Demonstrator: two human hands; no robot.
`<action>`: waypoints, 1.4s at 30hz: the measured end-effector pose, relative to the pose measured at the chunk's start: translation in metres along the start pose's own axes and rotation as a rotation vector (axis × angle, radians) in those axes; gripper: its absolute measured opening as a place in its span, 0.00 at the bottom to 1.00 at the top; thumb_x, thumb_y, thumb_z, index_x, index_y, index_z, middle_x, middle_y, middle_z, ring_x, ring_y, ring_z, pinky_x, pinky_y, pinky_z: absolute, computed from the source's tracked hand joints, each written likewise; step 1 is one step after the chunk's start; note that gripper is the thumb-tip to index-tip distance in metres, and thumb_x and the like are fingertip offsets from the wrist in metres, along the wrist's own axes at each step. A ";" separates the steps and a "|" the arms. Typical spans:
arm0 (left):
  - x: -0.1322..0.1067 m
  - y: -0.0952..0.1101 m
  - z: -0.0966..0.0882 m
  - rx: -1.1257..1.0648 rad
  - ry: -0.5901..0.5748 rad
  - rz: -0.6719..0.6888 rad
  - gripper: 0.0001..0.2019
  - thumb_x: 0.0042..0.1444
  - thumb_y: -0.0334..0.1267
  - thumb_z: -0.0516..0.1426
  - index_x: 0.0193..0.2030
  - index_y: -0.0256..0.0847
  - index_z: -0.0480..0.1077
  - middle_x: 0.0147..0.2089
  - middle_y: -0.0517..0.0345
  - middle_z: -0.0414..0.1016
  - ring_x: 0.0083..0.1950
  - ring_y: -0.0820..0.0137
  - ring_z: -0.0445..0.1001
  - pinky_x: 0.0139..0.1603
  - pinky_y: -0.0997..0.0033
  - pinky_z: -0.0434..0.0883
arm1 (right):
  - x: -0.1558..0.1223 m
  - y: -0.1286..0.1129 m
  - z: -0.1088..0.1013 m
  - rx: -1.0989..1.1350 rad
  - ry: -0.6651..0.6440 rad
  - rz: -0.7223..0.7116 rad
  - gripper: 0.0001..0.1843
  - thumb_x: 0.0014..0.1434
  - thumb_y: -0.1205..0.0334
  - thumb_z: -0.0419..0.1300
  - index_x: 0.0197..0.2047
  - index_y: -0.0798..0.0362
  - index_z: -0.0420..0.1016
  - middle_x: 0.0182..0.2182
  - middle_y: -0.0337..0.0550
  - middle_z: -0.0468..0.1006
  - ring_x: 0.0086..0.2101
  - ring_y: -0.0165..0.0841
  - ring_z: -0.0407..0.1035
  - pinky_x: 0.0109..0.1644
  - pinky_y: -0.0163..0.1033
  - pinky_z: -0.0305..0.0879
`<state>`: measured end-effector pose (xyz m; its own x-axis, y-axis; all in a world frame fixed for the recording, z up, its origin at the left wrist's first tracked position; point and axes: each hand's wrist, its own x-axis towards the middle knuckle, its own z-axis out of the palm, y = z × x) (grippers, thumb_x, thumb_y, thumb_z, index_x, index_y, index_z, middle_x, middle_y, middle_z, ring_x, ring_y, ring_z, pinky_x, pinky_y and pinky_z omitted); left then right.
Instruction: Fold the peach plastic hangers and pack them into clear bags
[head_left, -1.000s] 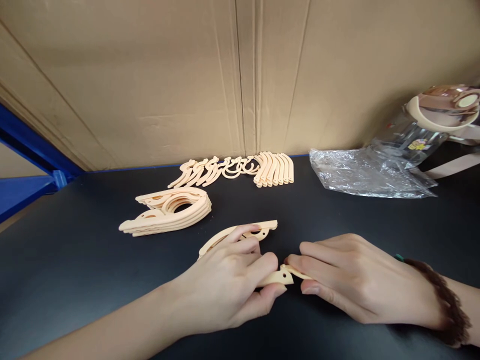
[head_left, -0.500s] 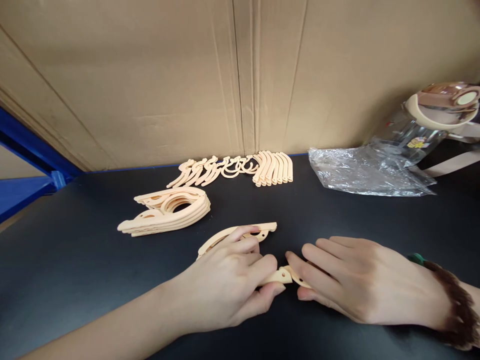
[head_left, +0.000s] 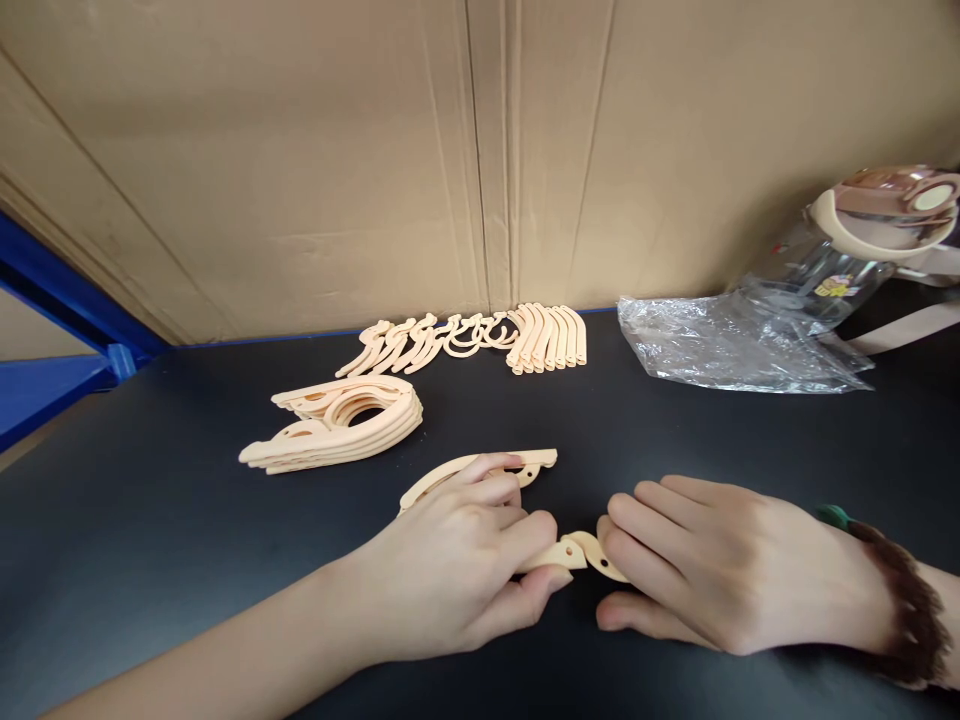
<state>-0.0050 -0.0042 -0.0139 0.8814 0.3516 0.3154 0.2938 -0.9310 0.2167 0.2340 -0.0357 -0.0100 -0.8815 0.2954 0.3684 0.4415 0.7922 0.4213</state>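
A cream folding hanger (head_left: 442, 476) lies under my left hand (head_left: 472, 560), which is closed on it. Thumb and index finger pinch its near arm, and the other fingers rest over the far arm. The near arm's holed tip meets a small curved hanger piece (head_left: 596, 553), also cream with a hole. My right hand (head_left: 697, 560) has its bent fingers over the right end of that piece, hiding much of it. The right thumb sits a little lower, apart from the visible part of the piece.
A stack of folded hangers (head_left: 345, 430) lies at left. Behind it are rows of loose curved arms (head_left: 394, 342), hooks (head_left: 472, 335) and more arms (head_left: 551, 335). A clear plastic bag (head_left: 735, 340) and a transparent bottle (head_left: 855, 250) stand back right, before a cardboard wall (head_left: 337, 170).
My right index finger has drawn back to the right and curled, baring more of the curved hanger piece. The right thumb has dropped slightly away. My left hand keeps its hold.
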 end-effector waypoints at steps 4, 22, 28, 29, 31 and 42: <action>0.000 0.000 -0.001 -0.042 -0.033 -0.020 0.16 0.71 0.38 0.46 0.30 0.41 0.64 0.25 0.62 0.66 0.32 0.68 0.68 0.63 0.57 0.66 | -0.001 0.000 0.001 0.007 0.035 0.000 0.26 0.72 0.52 0.47 0.24 0.52 0.68 0.19 0.35 0.64 0.19 0.32 0.57 0.22 0.41 0.47; 0.001 -0.001 -0.005 -0.058 -0.064 -0.015 0.17 0.70 0.40 0.47 0.29 0.42 0.64 0.25 0.62 0.65 0.31 0.67 0.68 0.63 0.58 0.65 | -0.001 -0.002 -0.005 0.036 0.064 -0.023 0.30 0.71 0.44 0.46 0.25 0.54 0.71 0.19 0.37 0.69 0.19 0.31 0.60 0.23 0.40 0.52; 0.000 -0.001 0.000 -0.043 -0.018 0.011 0.18 0.71 0.40 0.46 0.28 0.42 0.64 0.24 0.62 0.65 0.30 0.68 0.66 0.63 0.61 0.65 | -0.002 -0.002 -0.004 0.052 0.052 -0.036 0.28 0.71 0.47 0.47 0.25 0.53 0.71 0.19 0.36 0.66 0.19 0.31 0.57 0.23 0.40 0.47; -0.001 -0.001 0.001 -0.060 0.008 0.010 0.18 0.71 0.41 0.47 0.28 0.42 0.63 0.24 0.63 0.65 0.31 0.69 0.66 0.64 0.60 0.64 | -0.002 -0.001 -0.004 0.060 0.050 -0.037 0.27 0.72 0.49 0.48 0.25 0.53 0.71 0.18 0.36 0.65 0.19 0.31 0.56 0.23 0.41 0.46; -0.003 -0.003 0.001 -0.132 0.065 -0.029 0.19 0.69 0.48 0.50 0.28 0.42 0.62 0.25 0.64 0.65 0.33 0.69 0.66 0.65 0.59 0.62 | -0.002 -0.001 -0.004 0.100 0.041 -0.032 0.24 0.72 0.54 0.49 0.26 0.53 0.72 0.19 0.35 0.65 0.19 0.31 0.55 0.23 0.40 0.45; -0.003 -0.012 0.001 -0.212 0.155 -0.390 0.15 0.53 0.26 0.53 0.46 0.46 0.65 0.57 0.57 0.69 0.62 0.62 0.65 0.60 0.57 0.66 | 0.000 -0.001 0.002 0.401 -0.005 0.019 0.15 0.69 0.62 0.52 0.32 0.55 0.75 0.31 0.42 0.77 0.33 0.34 0.68 0.45 0.43 0.63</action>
<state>-0.0111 0.0059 -0.0181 0.6499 0.6965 0.3040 0.4956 -0.6917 0.5253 0.2329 -0.0355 -0.0115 -0.8749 0.3142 0.3685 0.3587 0.9317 0.0574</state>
